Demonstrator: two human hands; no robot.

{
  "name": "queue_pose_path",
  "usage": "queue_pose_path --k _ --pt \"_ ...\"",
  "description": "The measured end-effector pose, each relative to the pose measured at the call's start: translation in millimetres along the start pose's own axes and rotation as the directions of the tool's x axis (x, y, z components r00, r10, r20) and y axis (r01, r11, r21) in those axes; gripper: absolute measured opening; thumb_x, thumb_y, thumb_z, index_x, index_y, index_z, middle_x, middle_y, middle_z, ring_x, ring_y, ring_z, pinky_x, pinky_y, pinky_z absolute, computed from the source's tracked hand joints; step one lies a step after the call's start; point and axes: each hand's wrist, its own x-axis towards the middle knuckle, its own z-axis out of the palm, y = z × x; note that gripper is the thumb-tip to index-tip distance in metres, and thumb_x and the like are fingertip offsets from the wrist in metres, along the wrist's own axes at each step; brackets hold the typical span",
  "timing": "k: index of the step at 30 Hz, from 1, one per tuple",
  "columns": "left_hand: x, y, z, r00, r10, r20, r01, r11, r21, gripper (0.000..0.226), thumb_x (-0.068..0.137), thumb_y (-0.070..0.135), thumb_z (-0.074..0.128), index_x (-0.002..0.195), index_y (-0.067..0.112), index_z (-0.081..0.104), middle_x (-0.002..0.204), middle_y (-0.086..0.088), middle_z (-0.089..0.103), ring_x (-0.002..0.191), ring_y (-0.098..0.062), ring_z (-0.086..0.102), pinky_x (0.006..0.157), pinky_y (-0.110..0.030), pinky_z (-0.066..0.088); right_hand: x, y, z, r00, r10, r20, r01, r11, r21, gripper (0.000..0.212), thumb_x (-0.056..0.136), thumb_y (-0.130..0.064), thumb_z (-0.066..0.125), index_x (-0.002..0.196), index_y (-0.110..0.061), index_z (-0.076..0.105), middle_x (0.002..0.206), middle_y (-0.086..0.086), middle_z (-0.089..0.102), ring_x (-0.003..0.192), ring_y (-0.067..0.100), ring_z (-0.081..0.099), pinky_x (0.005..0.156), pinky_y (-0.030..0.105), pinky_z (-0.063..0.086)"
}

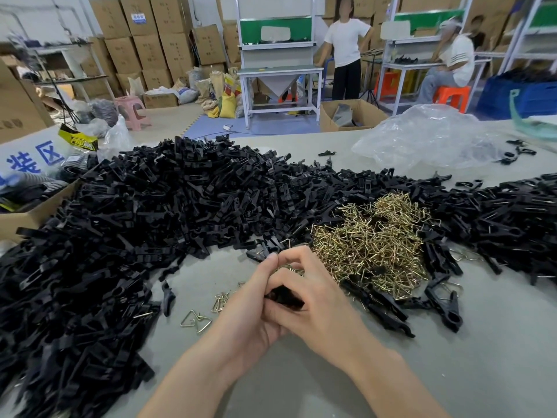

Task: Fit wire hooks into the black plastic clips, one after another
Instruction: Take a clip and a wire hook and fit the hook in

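At lower centre: left hand (pixel 250 306) and right hand (pixel 319 300) pressed together, fingers curled and clamped round one black clip (pixel 284 297), fingertips (pixel 273 258) pinched just above it, perhaps on a wire hook (pixel 291 268) mostly hidden. Best to brace the clip firmly, line the wire ends squarely with its slot, then press evenly. For the next, hook pile (pixel 370 236) at centre right, clip heap (pixel 144 212) at left.

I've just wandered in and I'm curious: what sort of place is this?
Most likely a small factory's assembly floor: a table heaped with black plastic clips and brass-coloured wire hooks, stacked cardboard cartons behind, and workbenches where other people stand or sit.
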Motion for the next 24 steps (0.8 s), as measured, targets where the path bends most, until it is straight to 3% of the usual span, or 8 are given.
queue_pose_path --k 6,11,18,21,24 --pt "1 -3 3 0.999 0.005 -0.039 -0.008 0.999 -0.052 0.038 0.097 0.041 0.052 0.094 0.017 0.081 0.105 -0.013 0.074 0.092 -0.018 0.072 0.070 -0.026 0.060 0 1 1 1.000 -0.014 0.008 0.014 0.999 0.031 0.012 0.092 -0.042 0.064 0.099 -0.033 0.060 0.121 -0.016 0.043 0.116 0.006 0.051 0.094 0.026 0.047" --pt "2 0 1 1.000 0.002 -0.004 -0.002 0.997 -0.079 0.048 0.101 0.043 0.046 0.119 0.004 0.067 0.116 -0.020 0.071 0.096 -0.024 0.072 0.079 -0.032 0.061 -1 3 0 0.997 -0.052 -0.050 0.050 0.998 -0.044 0.016 0.095 -0.041 0.061 0.106 -0.030 0.065 0.120 -0.012 0.050 0.113 0.005 0.053 0.092 0.030 0.049" --pt "7 0 -7 0.999 0.036 0.032 -0.036 0.999 0.021 0.068 0.090 0.058 0.044 0.116 -0.001 0.065 0.093 -0.014 0.065 0.085 -0.023 0.061 0.086 -0.040 0.050 0 5 -10 0.979 -0.116 -0.168 0.078 0.972 -0.220 0.026 0.097 -0.028 0.063 0.123 -0.028 0.064 0.120 -0.016 0.063 0.113 0.004 0.057 0.096 0.020 0.048" --pt "8 2 -12 0.998 0.058 0.017 -0.058 0.998 0.001 0.063 0.087 0.056 0.045 0.114 0.004 0.067 0.100 -0.012 0.071 0.079 -0.022 0.065 0.076 -0.034 0.053 -2 9 -15 0.961 0.025 -0.276 -0.072 0.984 -0.162 0.025 0.096 -0.028 0.065 0.121 -0.029 0.062 0.114 -0.019 0.063 0.104 -0.001 0.058 0.089 0.016 0.047" --pt "9 2 -14 0.996 0.085 -0.023 -0.086 0.996 -0.011 0.055 0.090 0.052 0.045 0.115 0.008 0.067 0.099 -0.011 0.075 0.072 -0.019 0.069 0.072 -0.034 0.053 -8 13 -28 0.882 0.268 -0.389 -0.238 0.963 0.124 0.020 0.095 -0.033 0.068 0.114 -0.039 0.064 0.105 -0.021 0.068 0.097 0.002 0.065 0.080 0.014 0.050"
